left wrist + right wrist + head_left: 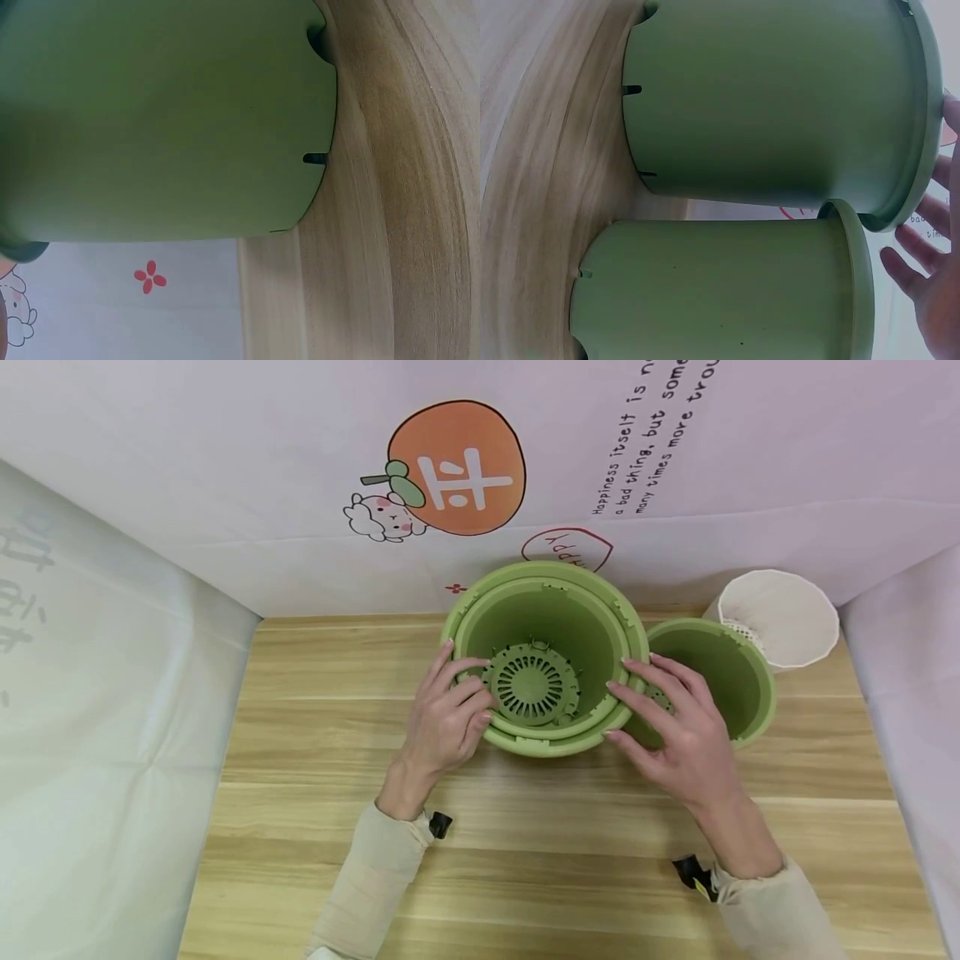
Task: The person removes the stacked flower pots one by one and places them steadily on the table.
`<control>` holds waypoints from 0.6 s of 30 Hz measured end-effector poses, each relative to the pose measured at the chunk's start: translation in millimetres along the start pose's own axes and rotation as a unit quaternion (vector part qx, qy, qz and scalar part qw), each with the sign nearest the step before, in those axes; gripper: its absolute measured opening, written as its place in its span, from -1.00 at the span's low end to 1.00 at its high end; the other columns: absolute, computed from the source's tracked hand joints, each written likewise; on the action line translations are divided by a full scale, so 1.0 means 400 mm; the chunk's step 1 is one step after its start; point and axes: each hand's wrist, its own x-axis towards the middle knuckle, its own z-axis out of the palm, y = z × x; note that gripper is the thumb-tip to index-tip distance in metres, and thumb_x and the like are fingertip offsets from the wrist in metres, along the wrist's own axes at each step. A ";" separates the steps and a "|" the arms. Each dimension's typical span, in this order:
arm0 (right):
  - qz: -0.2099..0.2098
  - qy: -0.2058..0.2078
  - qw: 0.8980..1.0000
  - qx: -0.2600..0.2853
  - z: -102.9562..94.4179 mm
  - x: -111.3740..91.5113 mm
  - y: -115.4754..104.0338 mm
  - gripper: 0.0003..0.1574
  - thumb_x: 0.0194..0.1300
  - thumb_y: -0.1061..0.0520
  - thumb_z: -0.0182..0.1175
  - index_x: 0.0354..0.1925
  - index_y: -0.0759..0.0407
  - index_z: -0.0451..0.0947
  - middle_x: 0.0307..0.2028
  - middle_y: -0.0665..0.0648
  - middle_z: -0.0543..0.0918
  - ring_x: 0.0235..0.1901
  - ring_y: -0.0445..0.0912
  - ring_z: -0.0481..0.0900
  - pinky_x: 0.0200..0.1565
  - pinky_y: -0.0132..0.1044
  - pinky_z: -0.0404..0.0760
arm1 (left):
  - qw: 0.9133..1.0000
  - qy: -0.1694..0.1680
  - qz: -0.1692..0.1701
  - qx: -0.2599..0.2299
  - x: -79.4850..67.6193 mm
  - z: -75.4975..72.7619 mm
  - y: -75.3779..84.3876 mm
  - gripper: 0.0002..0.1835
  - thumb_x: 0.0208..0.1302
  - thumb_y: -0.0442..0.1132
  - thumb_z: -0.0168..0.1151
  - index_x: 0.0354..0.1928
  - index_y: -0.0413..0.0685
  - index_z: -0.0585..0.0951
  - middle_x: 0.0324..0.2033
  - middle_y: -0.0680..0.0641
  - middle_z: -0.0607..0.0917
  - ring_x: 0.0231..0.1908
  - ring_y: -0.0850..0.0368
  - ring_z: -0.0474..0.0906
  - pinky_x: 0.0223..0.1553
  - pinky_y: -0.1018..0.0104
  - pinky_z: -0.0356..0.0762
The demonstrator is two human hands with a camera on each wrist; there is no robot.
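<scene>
A green plastic flower pot [542, 748] stands upright on the wooden table with a second green pot [577, 610] nested inside it, its slotted round base showing. My left hand [450, 718] grips the rims at the left front, fingers curled over the edge. From the right, my right hand [686, 735] rests extended, spread fingers on the rims. The right wrist view shows the outer pot's smooth wall [780, 105] and the fingers [930, 214] at its lip. In the left wrist view only the pot's side [172, 135] shows; the hand is mostly cut off.
Another green pot [759, 710] stands close against the right side of the nested pair. Behind it is a white pot [813, 618] with a mesh base. A printed white cloth [315, 577] hangs along the table's back edge, with pale cloth at both sides.
</scene>
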 end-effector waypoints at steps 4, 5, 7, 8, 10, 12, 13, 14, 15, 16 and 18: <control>0.007 -0.008 1.000 0.002 -0.002 -0.003 0.000 -0.31 0.33 -0.32 0.18 -0.07 0.26 0.72 0.07 0.34 0.65 0.14 0.36 0.48 0.30 0.09 0.36 | 1.000 0.006 -0.004 0.002 -0.002 0.003 0.002 -0.26 0.61 0.09 -0.47 -0.57 0.01 0.61 -0.50 0.02 0.67 0.01 -0.08 0.59 0.40 -0.15 0.19; 0.007 -0.008 1.000 0.003 -0.003 -0.003 0.000 -0.31 0.33 -0.33 0.19 -0.06 0.26 0.72 0.07 0.34 0.65 0.14 0.36 0.48 0.31 0.09 0.36 | 1.000 0.008 -0.003 0.004 -0.001 0.004 0.003 -0.26 0.61 0.10 -0.47 -0.57 0.01 0.61 -0.50 0.02 0.67 0.01 -0.07 0.59 0.39 -0.15 0.19; 0.009 -0.012 1.000 0.008 -0.005 -0.003 -0.001 -0.31 0.33 -0.33 0.18 -0.06 0.26 0.72 0.07 0.35 0.64 0.16 0.37 0.46 0.32 0.11 0.35 | 1.000 0.012 -0.002 0.007 -0.002 0.006 0.003 -0.26 0.60 0.11 -0.47 -0.58 0.01 0.61 -0.50 0.03 0.66 -0.02 -0.07 0.59 0.38 -0.14 0.21; 0.010 -0.014 1.000 0.011 -0.006 -0.003 -0.001 -0.31 0.33 -0.33 0.19 -0.05 0.25 0.72 0.08 0.35 0.63 0.17 0.37 0.45 0.32 0.11 0.34 | 1.000 0.015 -0.002 0.007 -0.003 0.006 0.003 -0.26 0.60 0.11 -0.47 -0.58 0.01 0.60 -0.51 0.02 0.66 -0.04 -0.08 0.60 0.38 -0.14 0.22; 0.011 -0.020 1.000 0.017 -0.008 -0.002 -0.001 -0.31 0.32 -0.33 0.19 -0.05 0.24 0.72 0.09 0.36 0.62 0.18 0.38 0.44 0.33 0.11 0.32 | 1.000 0.021 0.000 0.010 -0.004 0.007 0.003 -0.26 0.60 0.12 -0.46 -0.59 0.00 0.59 -0.51 0.02 0.65 -0.06 -0.08 0.60 0.37 -0.14 0.24; 0.013 -0.027 0.999 0.023 -0.008 -0.001 -0.001 -0.31 0.31 -0.33 0.19 -0.04 0.24 0.72 0.10 0.36 0.61 0.20 0.38 0.42 0.34 0.11 0.31 | 1.000 0.027 0.001 0.013 -0.007 0.008 0.002 -0.26 0.60 0.14 -0.47 -0.58 0.00 0.58 -0.52 0.02 0.65 -0.08 -0.08 0.60 0.36 -0.14 0.25; 0.013 -0.030 0.999 0.023 -0.009 0.000 -0.001 -0.31 0.31 -0.33 0.19 -0.03 0.24 0.72 0.11 0.36 0.61 0.20 0.38 0.42 0.34 0.12 0.31 | 0.999 0.029 0.002 0.015 -0.007 0.008 0.002 -0.27 0.59 0.15 -0.46 -0.58 0.00 0.57 -0.52 0.02 0.64 -0.08 -0.08 0.60 0.36 -0.14 0.26; 0.012 -0.033 0.999 0.024 -0.009 0.000 0.000 -0.30 0.31 -0.33 0.19 -0.02 0.24 0.72 0.11 0.36 0.61 0.20 0.38 0.42 0.34 0.12 0.30 | 0.999 0.030 0.001 0.016 -0.007 0.008 0.002 -0.27 0.58 0.17 -0.46 -0.58 0.00 0.57 -0.52 0.02 0.64 -0.08 -0.07 0.60 0.36 -0.13 0.26; 0.012 -0.035 0.999 0.023 -0.010 0.000 0.000 -0.29 0.31 -0.34 0.19 -0.01 0.24 0.71 0.12 0.36 0.60 0.20 0.38 0.42 0.34 0.13 0.30 | 0.999 0.031 0.001 0.019 -0.006 0.008 0.003 -0.26 0.57 0.18 -0.46 -0.57 0.00 0.57 -0.52 0.03 0.64 -0.07 -0.06 0.60 0.36 -0.13 0.26; 0.012 -0.038 0.999 0.023 -0.010 -0.001 0.001 -0.28 0.31 -0.34 0.19 0.00 0.24 0.71 0.12 0.36 0.60 0.21 0.39 0.42 0.33 0.14 0.30 | 0.999 0.034 0.002 0.020 -0.006 0.008 0.004 -0.26 0.57 0.20 -0.46 -0.57 0.00 0.57 -0.52 0.03 0.65 -0.07 -0.07 0.60 0.35 -0.14 0.26; 0.014 -0.042 0.999 0.019 -0.011 -0.003 0.001 -0.26 0.30 -0.36 0.18 0.02 0.24 0.70 0.13 0.36 0.59 0.21 0.39 0.41 0.33 0.14 0.30 | 0.999 0.040 0.002 0.024 -0.003 0.008 0.008 -0.27 0.55 0.23 -0.45 -0.56 0.01 0.57 -0.53 0.04 0.65 -0.07 -0.07 0.60 0.34 -0.15 0.26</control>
